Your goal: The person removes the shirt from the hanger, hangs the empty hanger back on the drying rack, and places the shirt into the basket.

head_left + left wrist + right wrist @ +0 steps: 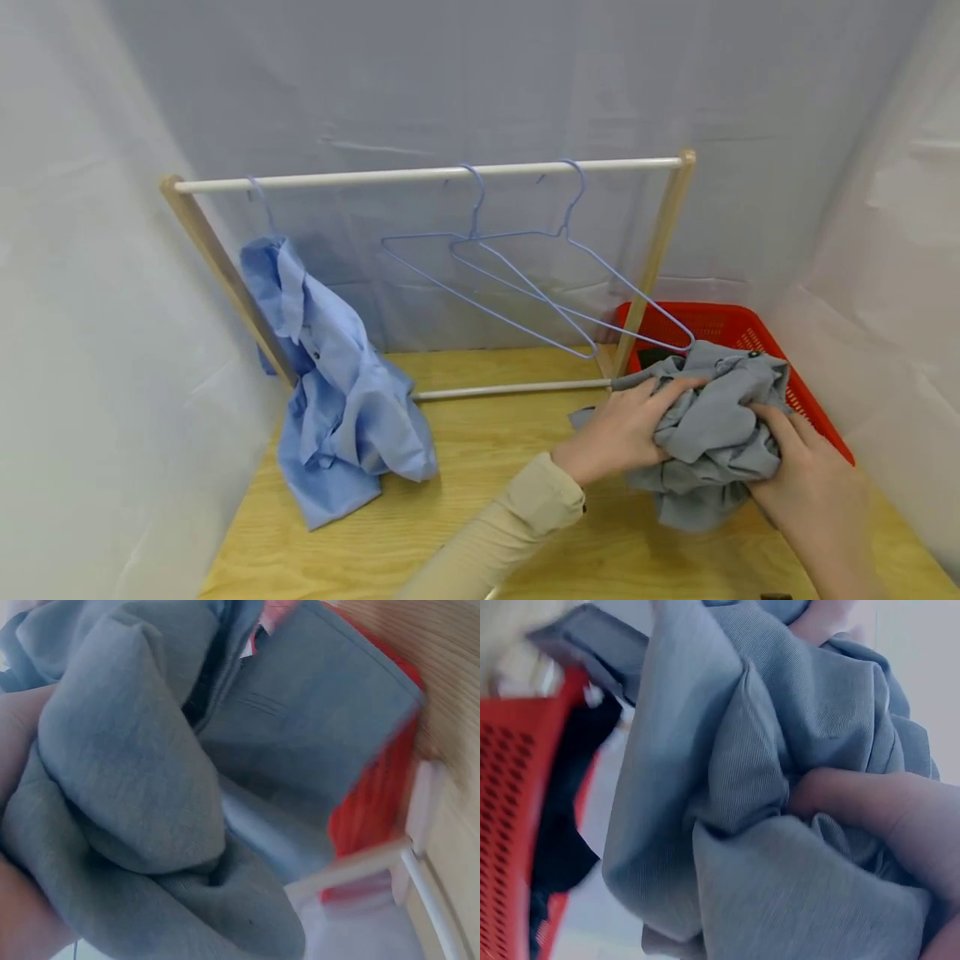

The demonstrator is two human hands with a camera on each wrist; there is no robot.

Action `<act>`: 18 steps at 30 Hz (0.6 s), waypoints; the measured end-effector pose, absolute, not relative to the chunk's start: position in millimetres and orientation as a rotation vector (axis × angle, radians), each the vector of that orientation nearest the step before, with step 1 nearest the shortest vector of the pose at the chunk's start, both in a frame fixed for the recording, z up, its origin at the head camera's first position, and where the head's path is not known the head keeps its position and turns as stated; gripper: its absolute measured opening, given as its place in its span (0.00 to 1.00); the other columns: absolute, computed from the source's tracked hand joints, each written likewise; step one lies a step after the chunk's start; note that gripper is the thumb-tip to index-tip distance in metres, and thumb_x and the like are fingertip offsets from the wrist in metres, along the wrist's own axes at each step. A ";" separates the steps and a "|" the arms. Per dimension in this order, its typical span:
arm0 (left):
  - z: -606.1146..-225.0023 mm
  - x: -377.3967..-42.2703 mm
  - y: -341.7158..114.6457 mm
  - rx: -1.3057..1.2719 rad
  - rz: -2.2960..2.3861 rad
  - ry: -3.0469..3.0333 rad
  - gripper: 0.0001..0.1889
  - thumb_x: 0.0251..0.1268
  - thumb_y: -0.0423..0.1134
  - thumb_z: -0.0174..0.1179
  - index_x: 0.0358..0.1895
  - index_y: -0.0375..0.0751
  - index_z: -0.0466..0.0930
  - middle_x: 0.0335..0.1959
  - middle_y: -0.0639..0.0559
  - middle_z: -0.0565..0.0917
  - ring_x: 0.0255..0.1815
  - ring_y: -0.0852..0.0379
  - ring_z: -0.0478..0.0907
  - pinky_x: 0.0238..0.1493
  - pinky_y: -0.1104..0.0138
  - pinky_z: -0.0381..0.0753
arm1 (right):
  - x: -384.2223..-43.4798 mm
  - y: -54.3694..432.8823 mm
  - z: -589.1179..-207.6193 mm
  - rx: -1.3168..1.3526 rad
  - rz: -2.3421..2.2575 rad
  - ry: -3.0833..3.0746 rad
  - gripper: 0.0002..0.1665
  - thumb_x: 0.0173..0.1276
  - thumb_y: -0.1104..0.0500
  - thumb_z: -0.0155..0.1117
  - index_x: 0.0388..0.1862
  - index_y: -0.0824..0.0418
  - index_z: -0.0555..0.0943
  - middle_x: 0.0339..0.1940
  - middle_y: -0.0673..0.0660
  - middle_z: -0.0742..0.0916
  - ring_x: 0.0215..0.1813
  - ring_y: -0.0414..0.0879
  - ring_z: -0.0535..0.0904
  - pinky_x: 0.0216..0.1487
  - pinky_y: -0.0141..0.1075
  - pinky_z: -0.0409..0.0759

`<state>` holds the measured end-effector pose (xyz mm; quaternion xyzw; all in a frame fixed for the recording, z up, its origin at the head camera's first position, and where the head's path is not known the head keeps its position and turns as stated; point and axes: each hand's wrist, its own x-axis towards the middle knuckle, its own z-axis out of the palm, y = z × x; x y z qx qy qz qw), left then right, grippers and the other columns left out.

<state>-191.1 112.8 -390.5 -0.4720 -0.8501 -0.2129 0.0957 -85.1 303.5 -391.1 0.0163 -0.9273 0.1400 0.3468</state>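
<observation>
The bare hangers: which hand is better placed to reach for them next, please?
Probably the left hand: it grips the gray garment on the side nearer the bare hangers, while the right hand grips the opposite side, by the red basket.

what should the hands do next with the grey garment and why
Probably shake the grey garment open: the left hand and right hand both grip it, but it is bunched in folds, and two hangers on the rail are bare.
</observation>
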 end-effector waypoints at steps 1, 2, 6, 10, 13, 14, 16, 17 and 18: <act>-388.3 -194.0 119.6 -1.405 -0.650 -2.516 0.44 0.61 0.48 0.72 0.78 0.57 0.58 0.57 0.51 0.80 0.46 0.60 0.81 0.41 0.74 0.79 | -84.6 306.6 -387.5 0.015 0.360 -2.389 0.36 0.37 0.71 0.77 0.52 0.64 0.80 0.44 0.69 0.84 0.35 0.69 0.81 0.28 0.61 0.77; -386.1 -196.7 126.1 -1.409 -0.666 -2.514 0.44 0.61 0.48 0.72 0.78 0.57 0.57 0.58 0.51 0.80 0.46 0.61 0.81 0.40 0.74 0.78 | -84.3 309.2 -383.5 -0.016 0.353 -2.372 0.37 0.38 0.73 0.75 0.53 0.64 0.80 0.44 0.70 0.83 0.36 0.70 0.81 0.30 0.62 0.77; -380.9 -204.4 150.7 -1.399 -0.759 -2.510 0.45 0.61 0.49 0.71 0.79 0.57 0.56 0.61 0.52 0.78 0.53 0.61 0.80 0.48 0.75 0.78 | -82.6 316.1 -369.6 -0.157 0.272 -2.320 0.36 0.42 0.77 0.69 0.56 0.66 0.79 0.47 0.74 0.81 0.41 0.74 0.77 0.33 0.66 0.76; -387.6 -207.7 171.4 -1.367 -0.921 -2.487 0.48 0.60 0.47 0.73 0.80 0.54 0.52 0.69 0.51 0.73 0.65 0.61 0.75 0.59 0.75 0.74 | -82.9 321.0 -362.8 -0.208 0.194 -2.237 0.33 0.49 0.78 0.62 0.57 0.65 0.80 0.50 0.73 0.80 0.43 0.75 0.75 0.31 0.65 0.75; -401.3 -210.6 184.9 -1.311 -1.052 -2.429 0.47 0.60 0.43 0.73 0.78 0.48 0.52 0.72 0.48 0.72 0.68 0.59 0.73 0.63 0.74 0.72 | -91.7 324.2 -364.6 -0.192 0.198 -2.153 0.29 0.54 0.77 0.59 0.56 0.64 0.81 0.51 0.72 0.81 0.45 0.75 0.75 0.36 0.66 0.74; -407.1 -212.1 189.1 -1.289 -1.100 -2.411 0.46 0.61 0.41 0.72 0.78 0.47 0.52 0.72 0.47 0.71 0.69 0.59 0.72 0.64 0.73 0.72 | -96.8 325.2 -366.8 -0.177 0.211 -2.122 0.28 0.55 0.76 0.58 0.56 0.64 0.82 0.51 0.72 0.82 0.45 0.75 0.75 0.38 0.66 0.74; -420.0 -215.1 196.2 -1.231 -1.151 -2.403 0.45 0.62 0.40 0.71 0.77 0.44 0.51 0.70 0.44 0.73 0.69 0.57 0.73 0.64 0.71 0.72 | -109.3 327.9 -373.1 -0.124 0.234 -2.086 0.28 0.55 0.76 0.58 0.55 0.63 0.83 0.52 0.71 0.82 0.44 0.75 0.75 0.38 0.66 0.73; -427.2 -216.7 199.1 -1.201 -1.156 -2.413 0.45 0.63 0.41 0.71 0.77 0.42 0.50 0.70 0.43 0.73 0.68 0.56 0.73 0.63 0.70 0.73 | -115.7 329.0 -377.4 -0.094 0.253 -2.085 0.30 0.52 0.77 0.59 0.56 0.62 0.83 0.53 0.71 0.82 0.43 0.76 0.75 0.37 0.66 0.73; -434.0 -218.2 201.5 -1.175 -1.153 -2.433 0.45 0.64 0.41 0.70 0.77 0.41 0.49 0.70 0.41 0.72 0.68 0.54 0.73 0.64 0.69 0.74 | -122.0 330.4 -382.3 -0.056 0.271 -2.098 0.33 0.49 0.78 0.59 0.57 0.62 0.82 0.55 0.72 0.82 0.43 0.76 0.74 0.36 0.66 0.72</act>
